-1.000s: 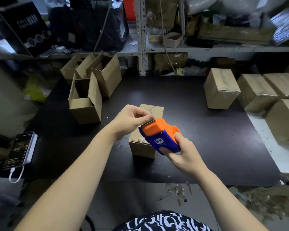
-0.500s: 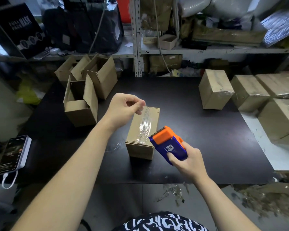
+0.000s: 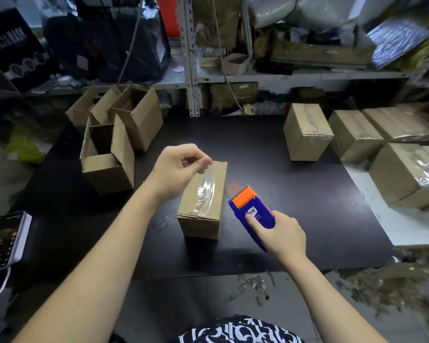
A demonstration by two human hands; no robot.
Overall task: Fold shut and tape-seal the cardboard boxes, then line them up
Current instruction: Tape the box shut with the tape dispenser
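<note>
A small closed cardboard box (image 3: 204, 219) lies on the black table (image 3: 282, 189) in front of me. My left hand (image 3: 178, 167) hovers over its far left end, thumb and fingers pinched on the free end of a clear tape strip (image 3: 204, 191) that runs along the box top. To the right of the box my right hand (image 3: 280, 233) grips a blue and orange tape dispenser (image 3: 252, 211), its orange end pointing away from me. Two open empty boxes (image 3: 109, 159) (image 3: 139, 117) stand at the left. Several sealed boxes (image 3: 305, 132) line the right side.
A phone (image 3: 6, 241) on a power bank with a white cable lies at the left table edge. Metal shelving (image 3: 191, 55) packed with bags and cartons rises behind the table. Tape scraps litter the floor (image 3: 255, 285) by the front edge. A white surface (image 3: 394, 224) carries sealed boxes at the right.
My hands have drawn apart: the left one moved up over the box with the tape end, the right one brought the dispenser down to the right of the box, leaving a strip stretched along the top.
</note>
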